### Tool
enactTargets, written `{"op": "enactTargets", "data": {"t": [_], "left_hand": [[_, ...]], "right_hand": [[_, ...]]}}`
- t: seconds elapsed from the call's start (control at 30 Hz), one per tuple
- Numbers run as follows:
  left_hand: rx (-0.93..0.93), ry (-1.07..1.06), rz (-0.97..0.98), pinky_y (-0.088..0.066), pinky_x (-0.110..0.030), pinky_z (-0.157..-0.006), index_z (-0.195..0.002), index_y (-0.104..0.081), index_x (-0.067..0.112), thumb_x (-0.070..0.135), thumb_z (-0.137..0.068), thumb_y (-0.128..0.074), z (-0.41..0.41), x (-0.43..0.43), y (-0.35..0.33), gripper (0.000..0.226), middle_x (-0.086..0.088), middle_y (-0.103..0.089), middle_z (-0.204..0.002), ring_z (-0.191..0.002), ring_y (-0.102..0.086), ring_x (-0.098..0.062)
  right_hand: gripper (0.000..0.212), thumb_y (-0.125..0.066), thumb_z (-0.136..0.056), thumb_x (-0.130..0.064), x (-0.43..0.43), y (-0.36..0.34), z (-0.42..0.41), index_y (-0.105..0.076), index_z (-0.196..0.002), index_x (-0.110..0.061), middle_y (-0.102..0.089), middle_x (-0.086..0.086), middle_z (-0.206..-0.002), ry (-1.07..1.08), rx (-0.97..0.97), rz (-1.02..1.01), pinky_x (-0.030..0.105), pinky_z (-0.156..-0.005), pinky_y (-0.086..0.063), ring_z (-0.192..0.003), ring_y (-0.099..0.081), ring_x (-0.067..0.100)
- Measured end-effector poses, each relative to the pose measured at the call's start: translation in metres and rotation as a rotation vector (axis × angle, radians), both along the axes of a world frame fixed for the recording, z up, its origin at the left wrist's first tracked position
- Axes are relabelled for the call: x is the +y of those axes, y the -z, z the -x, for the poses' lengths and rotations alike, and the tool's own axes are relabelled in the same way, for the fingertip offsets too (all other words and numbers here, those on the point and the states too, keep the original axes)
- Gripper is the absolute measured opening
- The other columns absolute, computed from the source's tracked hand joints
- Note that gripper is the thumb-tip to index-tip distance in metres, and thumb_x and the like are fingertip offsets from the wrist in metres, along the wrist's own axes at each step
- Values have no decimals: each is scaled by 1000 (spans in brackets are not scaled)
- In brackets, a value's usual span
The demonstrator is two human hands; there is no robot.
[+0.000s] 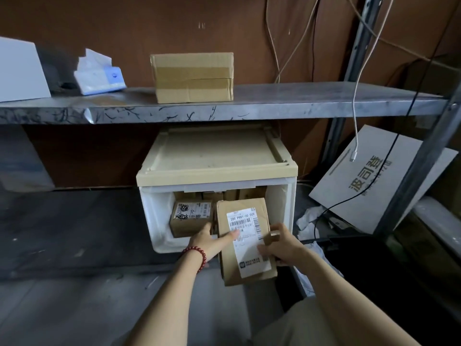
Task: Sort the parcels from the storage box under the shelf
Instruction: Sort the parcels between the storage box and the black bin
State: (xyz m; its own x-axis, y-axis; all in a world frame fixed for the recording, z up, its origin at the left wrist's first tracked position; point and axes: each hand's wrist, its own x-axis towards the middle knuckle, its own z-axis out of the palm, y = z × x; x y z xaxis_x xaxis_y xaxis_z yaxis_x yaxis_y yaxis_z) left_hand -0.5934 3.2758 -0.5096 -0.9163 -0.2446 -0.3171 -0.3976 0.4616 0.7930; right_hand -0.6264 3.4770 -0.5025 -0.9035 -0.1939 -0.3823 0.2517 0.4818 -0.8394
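Step in hand: one parcel is being taken out of the white storage box with a beige lid [152,216], which stands under the grey metal shelf [324,101].
Parcel: the flat brown cardboard parcel with a white label [243,208] is about half out of the box's open front, its near end toward the person.
Left hand: the left hand [212,242] holds the parcel's left edge with the thumb laid across the label; its other fingers are partly hidden.
Right hand: the right hand [282,248] grips the right edge, fingers curled round it and thumb on the label.
Left inside: a smaller brown cardboard parcel [189,218] stands just beside it on the left, and more cardboard shows behind.
Next move: probably to draw the flat parcel fully clear, read the label and choose its place, without dragging the smaller parcel along.
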Motion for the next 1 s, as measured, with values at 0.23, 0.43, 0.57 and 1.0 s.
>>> {"op": "enactTargets", "data": {"t": [0.23,0.43,0.57,1.0], "left_hand": [[105,-33,-164,-56,-44,-83,-149,-13,32,60,-61,-77,-11,2,-14,112,0,-29,-152,-127,-45,-26],[184,-29,-85,-48,-47,-97,-143,-23,31,49,-60,-85,-11,0,-15,105,5,-48,-139,-120,-51,-22],[99,-51,-101,-45,-47,-100,-146,-8,17,54,-55,-86,-9,-1,-14,125,3,-48,-139,-123,-48,-21],[124,-113,-37,-41,-39,-104,-143,-29,18,62,-63,-77,-14,-10,-14,103,-3,-49,-139,-123,-49,-23]], "right_hand": [[45,-75,-80,-8,-2,3,-2,-39,-106,-16,-59,2,-113,25,124,31,35,-69,-58,-103,-59,21],[42,-76,-78,-10,-11,4,-2,-39,-90,-23,-60,6,-122,38,235,78,50,-95,-48,-115,-56,24],[41,-79,-76,-11,-14,-1,-5,-45,-95,-23,-62,5,-120,-17,276,150,47,-97,-48,-115,-57,21],[36,-67,-84,-3,-18,1,-2,-43,-105,-20,-58,-1,-114,16,258,138,43,-90,-53,-112,-58,23]]}}
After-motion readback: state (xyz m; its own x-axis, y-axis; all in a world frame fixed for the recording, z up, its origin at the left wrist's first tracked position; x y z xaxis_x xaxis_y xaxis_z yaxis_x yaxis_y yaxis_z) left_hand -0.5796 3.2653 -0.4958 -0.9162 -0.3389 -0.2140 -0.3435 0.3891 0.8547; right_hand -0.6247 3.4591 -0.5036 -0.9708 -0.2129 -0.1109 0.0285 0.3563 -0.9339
